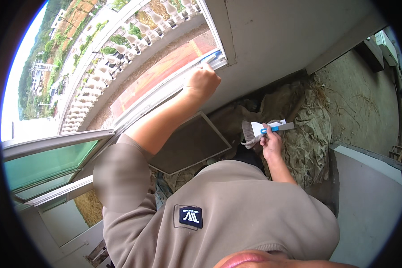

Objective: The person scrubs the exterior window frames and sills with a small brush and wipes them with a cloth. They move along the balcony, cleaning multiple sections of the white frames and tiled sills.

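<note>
My left hand (202,79) reaches up to the sliding window's lower frame (169,85). It grips a slim blue-and-white cleaning tool (209,59), held at the frame's corner; its working end is hard to make out. Lower and to the right, my right hand (273,144) holds several things together. Among them are a small scraper (284,126) with a blue handle and metal blade, and a white-handled brush (248,130) with greyish bristles. A dirty grey cloth (253,144) hangs bunched beneath the brush.
A framed window screen (191,144) leans below the sill. Crumpled tarpaulin (310,134) covers the floor to the right, near a low wall (368,194). Green-tinted glass (53,154) stands at left. Outside runs a balcony balustrade (134,40).
</note>
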A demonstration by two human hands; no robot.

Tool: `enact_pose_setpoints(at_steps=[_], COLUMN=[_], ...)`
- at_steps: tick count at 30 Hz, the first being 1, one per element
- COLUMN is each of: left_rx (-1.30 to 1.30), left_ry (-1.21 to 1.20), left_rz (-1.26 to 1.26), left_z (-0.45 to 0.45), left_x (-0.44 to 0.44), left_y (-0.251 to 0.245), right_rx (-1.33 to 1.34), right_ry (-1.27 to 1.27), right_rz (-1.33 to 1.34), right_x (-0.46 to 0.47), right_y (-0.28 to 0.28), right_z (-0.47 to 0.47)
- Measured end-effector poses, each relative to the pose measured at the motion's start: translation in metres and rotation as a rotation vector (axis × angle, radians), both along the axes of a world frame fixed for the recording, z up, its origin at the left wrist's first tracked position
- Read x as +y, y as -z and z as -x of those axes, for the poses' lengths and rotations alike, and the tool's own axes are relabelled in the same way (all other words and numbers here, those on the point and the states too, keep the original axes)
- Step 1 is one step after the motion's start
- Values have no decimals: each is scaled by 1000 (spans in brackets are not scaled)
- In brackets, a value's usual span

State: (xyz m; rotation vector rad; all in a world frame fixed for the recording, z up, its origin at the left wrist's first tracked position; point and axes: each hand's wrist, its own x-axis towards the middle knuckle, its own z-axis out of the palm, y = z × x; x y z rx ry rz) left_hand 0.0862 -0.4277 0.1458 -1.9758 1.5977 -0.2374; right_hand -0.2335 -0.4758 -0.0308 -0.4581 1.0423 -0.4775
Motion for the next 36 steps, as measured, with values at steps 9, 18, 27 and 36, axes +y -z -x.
enact_pose_setpoints(at_steps=[9,18,27,36], left_rx=[242,225,406,184], left_ry=[-263,-254,-144,-285], left_rz=[359,257,354,513], left_z=[8,7,-4,-18], left_x=[20,5,13,24], left_y=[-10,-43,-28,-75], right_rx=[13,-7,-1,-69], right_ry=[1,-16,-30,-57], right_rz=[10,17,9,39], right_x=[1,1,-3,-3], right_y=[10,5,11,10], right_z=[2,2,3,7])
